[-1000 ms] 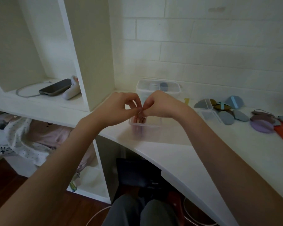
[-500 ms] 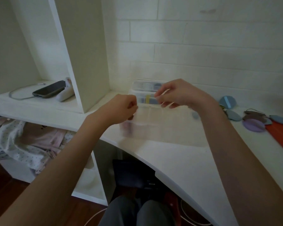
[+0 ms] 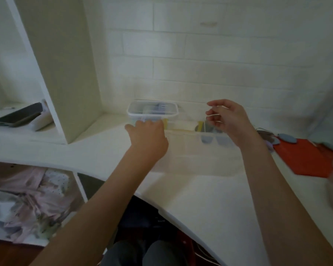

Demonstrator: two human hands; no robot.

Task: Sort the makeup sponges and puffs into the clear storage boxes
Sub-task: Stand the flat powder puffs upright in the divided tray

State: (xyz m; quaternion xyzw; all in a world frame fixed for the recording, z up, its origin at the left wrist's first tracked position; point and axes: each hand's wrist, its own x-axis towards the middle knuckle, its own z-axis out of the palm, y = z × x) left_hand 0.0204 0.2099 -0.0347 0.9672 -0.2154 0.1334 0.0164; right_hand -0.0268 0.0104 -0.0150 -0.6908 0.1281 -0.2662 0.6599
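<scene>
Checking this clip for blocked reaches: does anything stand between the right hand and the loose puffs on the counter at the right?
Nothing visible does. The right hand hovers over a blurred clear box; the puffs lie further right by the red mat, on open counter.

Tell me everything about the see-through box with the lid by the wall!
The clear lidded box looks like see-through plastic with rounded corners and a whitish rim. Its lid is on. It sits flat on the white counter near the tiled wall. Blurry blue-grey shapes show inside. The left hand reaches to its front; contact is unclear.
</scene>
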